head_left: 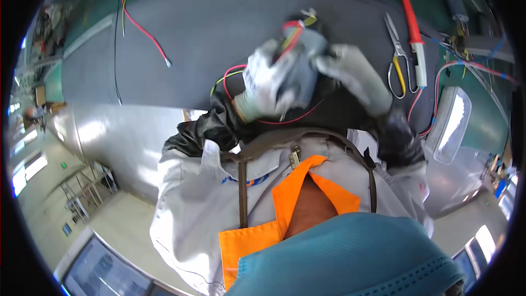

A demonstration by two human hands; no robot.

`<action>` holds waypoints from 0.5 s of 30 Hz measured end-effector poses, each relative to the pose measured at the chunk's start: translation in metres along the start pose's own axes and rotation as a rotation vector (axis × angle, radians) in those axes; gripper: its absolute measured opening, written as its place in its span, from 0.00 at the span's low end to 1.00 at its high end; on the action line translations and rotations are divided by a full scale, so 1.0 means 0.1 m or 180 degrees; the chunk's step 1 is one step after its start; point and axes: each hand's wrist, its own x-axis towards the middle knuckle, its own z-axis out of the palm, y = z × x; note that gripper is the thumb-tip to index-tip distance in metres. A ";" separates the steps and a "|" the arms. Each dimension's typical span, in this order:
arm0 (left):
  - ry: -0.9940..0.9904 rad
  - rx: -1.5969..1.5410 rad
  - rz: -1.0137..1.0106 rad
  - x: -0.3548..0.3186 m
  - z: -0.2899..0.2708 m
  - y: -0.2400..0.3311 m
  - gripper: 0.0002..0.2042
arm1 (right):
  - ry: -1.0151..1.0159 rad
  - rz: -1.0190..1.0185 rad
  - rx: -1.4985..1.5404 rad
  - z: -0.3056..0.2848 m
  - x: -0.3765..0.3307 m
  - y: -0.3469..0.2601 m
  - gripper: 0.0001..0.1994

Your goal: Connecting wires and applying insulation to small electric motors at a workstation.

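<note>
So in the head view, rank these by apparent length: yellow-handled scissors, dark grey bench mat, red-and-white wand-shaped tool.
1. Dark grey bench mat
2. Red-and-white wand-shaped tool
3. Yellow-handled scissors, only slightly shorter than the tool

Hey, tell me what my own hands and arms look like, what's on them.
Your left hand and right hand wear whitish-grey work gloves. Shiny, wrinkled black sleeves cover the forearms, with a light grey jacket above. Blur hides finer markings.
</note>
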 end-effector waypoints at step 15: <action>0.0564 -0.2944 -0.3156 0.42 -0.85 -0.65 0.27 | 0.2316 -0.0579 -0.0451 -1.23 -0.89 -0.15 0.14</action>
